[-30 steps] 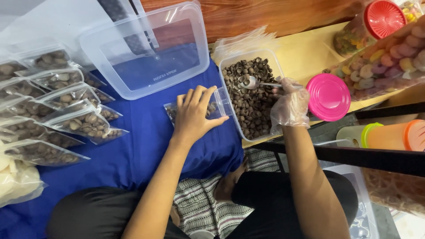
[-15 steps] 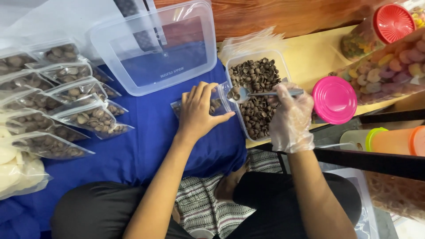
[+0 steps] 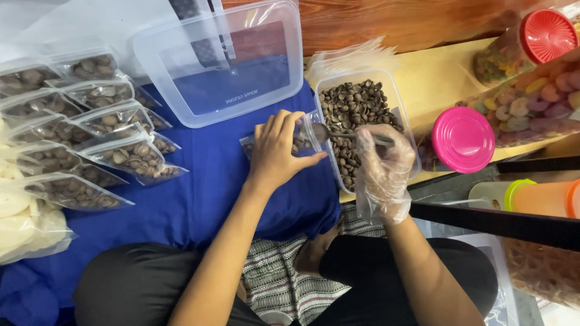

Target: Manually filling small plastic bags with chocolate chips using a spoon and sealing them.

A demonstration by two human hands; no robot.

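The right hand, in a thin clear glove, is closed around the handle of a metal spoon, whose bowl sits at the mouth of a small clear bag. The bare left hand pinches that bag open, fingers curled on its top edge, just at nine o'clock of the spoon. At three o'clock of the bag stands a tub of brown round snacks. A clear lid lies at eleven o'clock, filled bags at nine, and a pink-lidded jar at three.
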